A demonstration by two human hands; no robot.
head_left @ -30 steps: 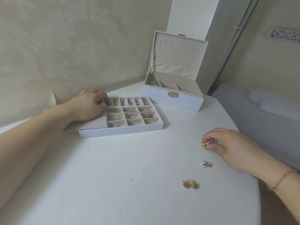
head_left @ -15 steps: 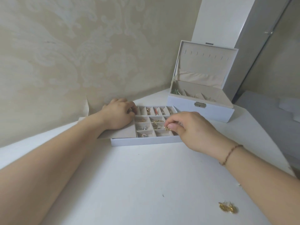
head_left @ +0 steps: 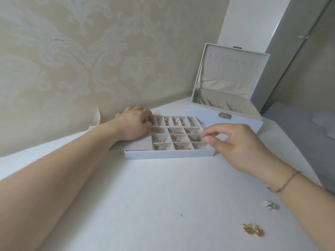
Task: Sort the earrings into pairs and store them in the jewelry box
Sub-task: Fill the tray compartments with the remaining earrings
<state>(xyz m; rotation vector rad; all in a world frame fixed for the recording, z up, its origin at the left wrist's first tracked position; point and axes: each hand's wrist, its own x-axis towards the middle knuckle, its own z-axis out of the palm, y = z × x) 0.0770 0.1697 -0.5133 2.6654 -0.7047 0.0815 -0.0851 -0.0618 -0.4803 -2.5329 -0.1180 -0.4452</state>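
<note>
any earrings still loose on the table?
Yes, a gold pair and a silver pair lie on the white table, outside the tray.

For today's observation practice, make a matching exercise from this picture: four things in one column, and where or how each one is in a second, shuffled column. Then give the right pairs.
Things
1. gold earrings
2. jewelry box
3. left hand
4. right hand

Place or state
A. stands at the back with its lid raised
B. lie loose on the table's near right part
C. rests on the divided tray's left end
D. hovers over the tray's right end, fingers relaxed

Pairs: 1-B, 2-A, 3-C, 4-D
</note>
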